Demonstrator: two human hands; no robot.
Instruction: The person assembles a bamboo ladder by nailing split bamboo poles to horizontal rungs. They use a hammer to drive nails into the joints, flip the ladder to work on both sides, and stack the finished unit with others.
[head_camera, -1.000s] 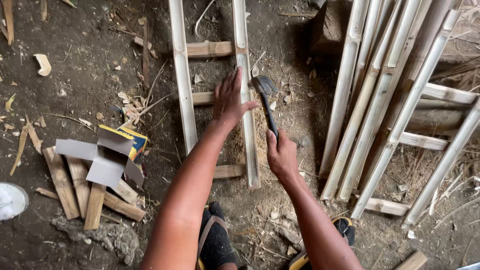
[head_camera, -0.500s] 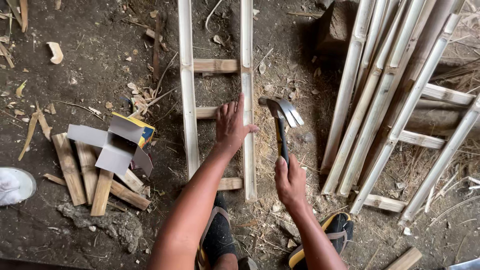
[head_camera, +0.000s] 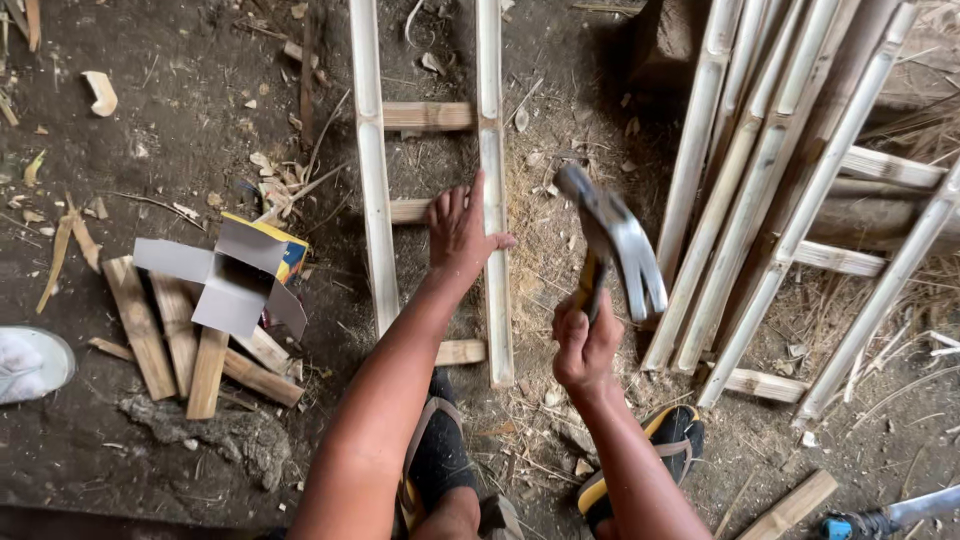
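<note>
Claw hammer (head_camera: 612, 240) raised above the dirt floor (head_camera: 180, 130), blurred, right hand (head_camera: 585, 345) clenched round its handle, left hand (head_camera: 462, 232) pressed flat, fingers spread, on the bamboo ladder's (head_camera: 494, 200) right rail, opened cardboard box (head_camera: 235, 275) on wooden slats (head_camera: 160, 335) further left.

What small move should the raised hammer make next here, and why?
Probably swing down onto the rail joint. The right hand holds the claw hammer lifted and blurred, while the left hand steadies the ladder's right rail beside a rung.
</note>
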